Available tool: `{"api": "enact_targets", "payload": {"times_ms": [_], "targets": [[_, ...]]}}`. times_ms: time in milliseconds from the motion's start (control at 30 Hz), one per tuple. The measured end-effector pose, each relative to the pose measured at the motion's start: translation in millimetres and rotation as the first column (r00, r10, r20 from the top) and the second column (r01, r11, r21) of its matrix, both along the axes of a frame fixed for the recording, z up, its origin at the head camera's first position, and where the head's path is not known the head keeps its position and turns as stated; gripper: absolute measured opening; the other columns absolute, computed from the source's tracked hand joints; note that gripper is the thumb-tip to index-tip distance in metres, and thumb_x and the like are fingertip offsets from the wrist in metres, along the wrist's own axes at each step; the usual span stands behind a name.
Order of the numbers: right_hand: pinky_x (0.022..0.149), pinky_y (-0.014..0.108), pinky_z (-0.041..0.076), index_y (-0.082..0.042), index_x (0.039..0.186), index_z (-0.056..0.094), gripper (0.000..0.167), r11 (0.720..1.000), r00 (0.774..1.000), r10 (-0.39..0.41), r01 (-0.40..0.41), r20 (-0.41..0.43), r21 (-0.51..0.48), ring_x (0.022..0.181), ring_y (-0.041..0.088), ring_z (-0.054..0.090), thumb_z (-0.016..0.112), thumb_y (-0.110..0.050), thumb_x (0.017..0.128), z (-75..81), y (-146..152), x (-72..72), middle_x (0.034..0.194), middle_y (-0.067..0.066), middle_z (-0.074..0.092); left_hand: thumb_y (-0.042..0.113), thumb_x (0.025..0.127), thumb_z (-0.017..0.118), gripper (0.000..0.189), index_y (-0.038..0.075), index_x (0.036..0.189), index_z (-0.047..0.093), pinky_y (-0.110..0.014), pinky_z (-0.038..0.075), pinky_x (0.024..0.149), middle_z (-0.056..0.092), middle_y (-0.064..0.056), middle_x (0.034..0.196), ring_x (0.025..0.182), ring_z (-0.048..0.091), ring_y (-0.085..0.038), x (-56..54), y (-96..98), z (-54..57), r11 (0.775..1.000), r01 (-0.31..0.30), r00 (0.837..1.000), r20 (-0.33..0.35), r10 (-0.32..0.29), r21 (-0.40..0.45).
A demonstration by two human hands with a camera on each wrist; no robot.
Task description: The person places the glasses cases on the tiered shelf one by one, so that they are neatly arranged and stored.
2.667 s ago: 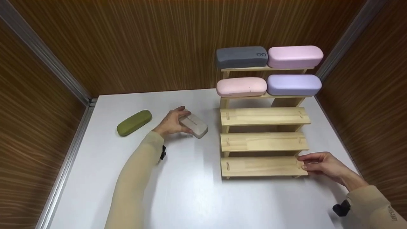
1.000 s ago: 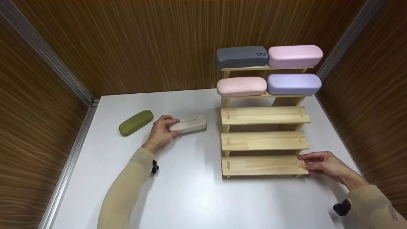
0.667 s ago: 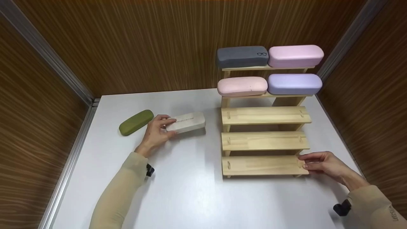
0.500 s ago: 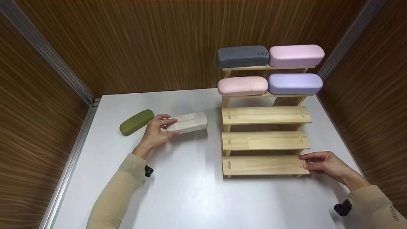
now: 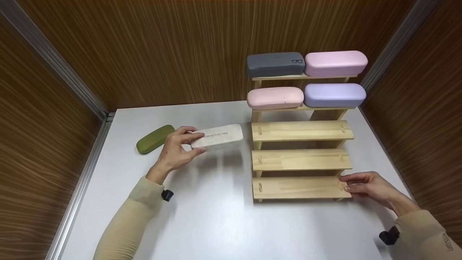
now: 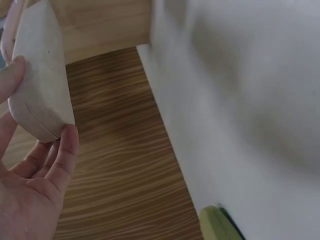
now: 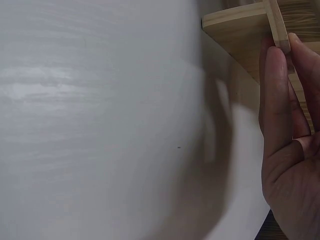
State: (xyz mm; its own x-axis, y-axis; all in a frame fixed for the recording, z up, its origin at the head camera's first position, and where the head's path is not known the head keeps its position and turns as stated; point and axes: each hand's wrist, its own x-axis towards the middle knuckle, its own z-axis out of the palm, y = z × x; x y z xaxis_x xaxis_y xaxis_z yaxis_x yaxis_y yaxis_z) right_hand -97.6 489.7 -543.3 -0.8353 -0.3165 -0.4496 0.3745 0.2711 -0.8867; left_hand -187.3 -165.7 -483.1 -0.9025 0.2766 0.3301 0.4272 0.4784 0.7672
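Note:
My left hand (image 5: 176,150) grips a whitish glasses case (image 5: 220,135) by its left end, thumb on the near side and fingers over the far side. The case hangs above the table, its shadow below it, with a line of lettering on top. In the left wrist view the same case (image 6: 42,75) tilts upward between thumb and fingers. My right hand (image 5: 371,189) pinches the right end of the lowest step of a wooden tiered rack (image 5: 299,187); the right wrist view shows the fingers on both sides of a thin wooden piece (image 7: 276,22).
A green glasses case (image 5: 154,139) lies on the white table (image 5: 216,224), partly behind my left hand. The rack's top step bears a grey case (image 5: 276,65) and a pink one (image 5: 335,63). Below them sit a light pink case (image 5: 275,98) and a lavender case (image 5: 335,95). Wood-patterned walls (image 5: 173,54) enclose the table.
The whitish case has been turned from slanting to nearly crosswise, then raised off the table and shifted slightly right by my left hand. My right hand has stayed at the rack.

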Motion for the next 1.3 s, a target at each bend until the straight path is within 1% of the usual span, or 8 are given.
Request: {"api": "enact_targets", "payload": {"times_ms": [167, 267, 500, 633, 867, 1033, 1167, 1300], "targets": [[0.074, 0.019, 0.065, -0.027, 0.123, 0.088, 0.039, 1.0, 1.0, -0.004, 0.004, 0.002, -0.009, 0.09, 0.0, 0.076, 0.071, 0.003, 0.104, -0.2, 0, -0.1, 0.11, -0.018, 0.083, 0.01, 0.083, 0.098, 0.046, 0.009, 0.127, 0.086, -0.021, 0.06, 0.089, 0.075, -0.017, 0.134, 0.098, 0.079, -0.027, 6.4, 7.3, 13.9, 1.0, 0.003, 0.999, -0.045, -0.003, 0.005], [0.074, 0.019, 0.065, -0.027, 0.124, 0.088, 0.039, 1.0, 1.0, -0.002, 0.002, 0.0, -0.01, 0.089, 0.0, 0.076, 0.072, 0.003, 0.104, -0.1, 0, 0.2, 0.111, -0.019, 0.082, 0.013, 0.084, 0.098, 0.045, 0.008, 0.127, 0.086, -0.025, 0.061, 0.089, 0.075, -0.018, 0.133, 0.095, 0.08, -0.027, 9.0, 14.7, 21.6, 1.0, 0.003, 0.998, -0.07, -0.003, 0.0], [0.072, 0.019, 0.064, -0.027, 0.124, 0.088, 0.04, 1.0, 1.0, 0.004, -0.005, -0.017, -0.015, 0.085, 0.0, 0.074, 0.071, 0.004, 0.105, -0.5, 1, 1.1, 0.11, -0.018, 0.082, 0.016, 0.085, 0.098, 0.046, 0.007, 0.128, 0.085, -0.045, 0.068, 0.089, 0.074, -0.019, 0.132, 0.096, 0.081, -0.029, 10.7, 38.4, 38.2, 0.999, 0.033, 0.995, -0.097, -0.032, 0.008], [0.073, 0.019, 0.064, -0.028, 0.124, 0.087, 0.04, 1.0, 1.0, 0.008, -0.008, -0.008, -0.019, 0.087, -0.001, 0.076, 0.07, 0.003, 0.105, -0.3, 2, 1.0, 0.111, -0.018, 0.084, 0.017, 0.085, 0.098, 0.046, 0.006, 0.128, 0.085, -0.046, 0.069, 0.088, 0.075, -0.02, 0.132, 0.102, 0.08, -0.03, 8.9, 54.2, 44.9, 0.999, 0.049, 0.991, -0.123, -0.047, 0.011], [0.075, 0.02, 0.065, -0.027, 0.125, 0.087, 0.041, 0.999, 1.0, 0.017, -0.018, -0.01, -0.031, 0.09, 0.001, 0.078, 0.069, 0.004, 0.105, 0.1, 2, 0.8, 0.113, -0.018, 0.084, 0.018, 0.086, 0.098, 0.045, 0.005, 0.127, 0.085, -0.05, 0.07, 0.088, 0.074, -0.022, 0.13, 0.111, 0.076, -0.033, 6.5, 84.5, 52.7, 0.996, 0.089, 0.985, -0.148, -0.085, 0.02], [0.077, 0.019, 0.066, -0.027, 0.125, 0.087, 0.041, 0.999, 1.0, 0.014, -0.014, -0.002, -0.033, 0.093, 0.0, 0.079, 0.069, 0.004, 0.105, -0.6, 2, 0.3, 0.114, -0.018, 0.084, 0.022, 0.087, 0.097, 0.046, 0.006, 0.129, 0.085, -0.042, 0.069, 0.089, 0.074, -0.021, 0.132, 0.11, 0.077, -0.031, 5.2, 108.9, 56.3, 0.994, 0.112, 0.982, -0.15, -0.112, -0.011], [0.077, 0.019, 0.066, -0.028, 0.124, 0.087, 0.04, 1.0, 1.0, 0.004, -0.004, 0.01, -0.013, 0.093, 0.0, 0.078, 0.071, 0.002, 0.105, -0.3, 1, 0.0, 0.113, -0.019, 0.084, 0.022, 0.087, 0.097, 0.047, 0.006, 0.129, 0.085, -0.039, 0.069, 0.09, 0.075, -0.02, 0.133, 0.111, 0.077, -0.029, 4.8, 129.8, 55.7, 0.993, 0.114, 0.982, -0.151, -0.115, -0.019], [0.076, 0.02, 0.066, -0.027, 0.125, 0.087, 0.039, 1.0, 1.0, 0.002, -0.002, 0.004, -0.009, 0.091, 0.001, 0.078, 0.071, 0.003, 0.105, 0.6, 1, 0.3, 0.113, -0.019, 0.084, 0.024, 0.087, 0.097, 0.047, 0.008, 0.129, 0.085, -0.041, 0.067, 0.095, 0.075, -0.018, 0.133, 0.114, 0.076, -0.029, 4.6, 152.2, 53.4, 0.994, 0.11, 0.981, -0.16, -0.113, -0.026]]}}
